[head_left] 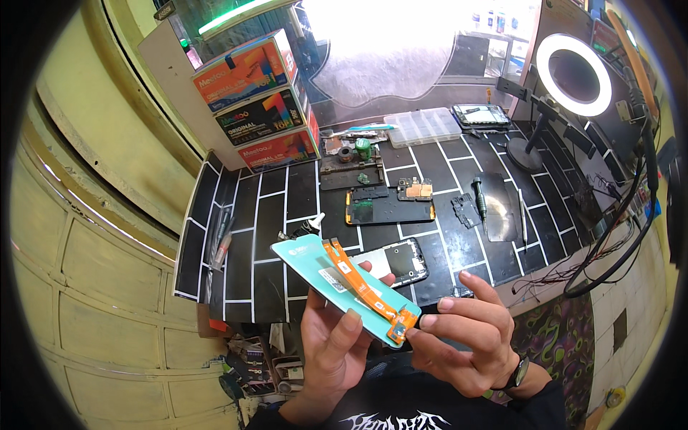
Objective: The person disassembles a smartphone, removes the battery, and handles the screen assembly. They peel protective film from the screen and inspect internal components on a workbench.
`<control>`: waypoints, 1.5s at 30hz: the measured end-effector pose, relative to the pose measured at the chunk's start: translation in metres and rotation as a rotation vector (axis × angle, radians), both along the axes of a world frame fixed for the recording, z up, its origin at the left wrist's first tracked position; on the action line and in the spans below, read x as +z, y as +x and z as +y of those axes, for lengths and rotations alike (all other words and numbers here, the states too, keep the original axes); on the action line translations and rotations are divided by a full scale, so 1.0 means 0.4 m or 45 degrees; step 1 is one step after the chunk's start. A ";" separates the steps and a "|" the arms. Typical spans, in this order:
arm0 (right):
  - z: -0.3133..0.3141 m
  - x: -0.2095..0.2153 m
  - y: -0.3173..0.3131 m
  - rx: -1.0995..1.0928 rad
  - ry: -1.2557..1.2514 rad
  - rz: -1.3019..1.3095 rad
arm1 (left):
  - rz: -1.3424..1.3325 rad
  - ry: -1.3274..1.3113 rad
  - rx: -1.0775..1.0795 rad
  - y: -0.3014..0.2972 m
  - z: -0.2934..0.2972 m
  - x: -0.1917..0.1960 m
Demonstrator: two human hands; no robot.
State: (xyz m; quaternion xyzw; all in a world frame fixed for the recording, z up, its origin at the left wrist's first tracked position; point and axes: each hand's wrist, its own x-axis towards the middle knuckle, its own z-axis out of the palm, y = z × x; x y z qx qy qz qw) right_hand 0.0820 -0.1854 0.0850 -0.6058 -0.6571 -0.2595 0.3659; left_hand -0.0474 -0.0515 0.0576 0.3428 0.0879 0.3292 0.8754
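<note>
My left hand (335, 344) grips a teal-backed phone screen panel (308, 256) by its lower edge, thumb on the face toward me and fingertips behind it. An orange flex cable (352, 276) runs lengthwise over the panel, beside a white label. Thumb and fingers of my right hand (469, 337) pinch at the cable's wide near end, at the panel's right corner. Just beyond the panel lies an opened phone body (407, 261), partly hidden by it. Farther back, a black phone frame (387, 211) has a small circuit board (416, 189) resting on its upper edge.
Stacked boxes (261, 118) stand at the back left. A board holder (351, 175), clear compartment case (423, 127) and another opened phone (480, 117) lie along the back. At right are a screwdriver (480, 199), a lit ring lamp (539, 75) and hanging cables (631, 251).
</note>
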 end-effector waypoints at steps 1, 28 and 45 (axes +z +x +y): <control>-0.002 0.002 0.001 0.004 -0.035 -0.014 | 0.004 -0.010 0.003 -0.001 -0.002 0.000; 0.020 -0.049 -0.046 -0.164 0.188 0.315 | 0.128 0.393 0.643 0.010 -0.060 -0.027; -0.003 0.014 -0.010 -0.035 -0.123 -0.051 | 0.430 1.578 0.600 -0.055 -0.002 -0.034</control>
